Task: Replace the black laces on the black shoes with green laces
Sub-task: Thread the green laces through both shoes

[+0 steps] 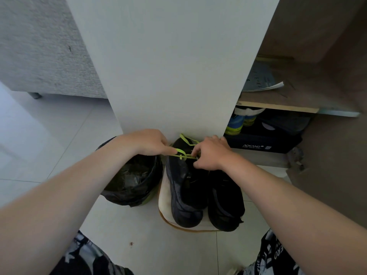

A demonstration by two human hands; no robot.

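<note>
Btwn L hand (148, 142) & R hand (210, 153), fingers curled, green lace (183, 155) is pinched taut over black shoe (184, 191); 2nd shoe (224, 199) is set just beside, both on cream pad (164, 197).

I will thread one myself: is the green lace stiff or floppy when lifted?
Probably floppy: the green lace curls in a loose loop, straight only between the left hand and right hand. Likely light, being thin.

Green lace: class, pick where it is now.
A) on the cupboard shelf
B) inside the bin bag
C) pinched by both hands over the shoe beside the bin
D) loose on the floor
C: left hand and right hand each pinch the green lace above the black shoe beside the bin.
</note>
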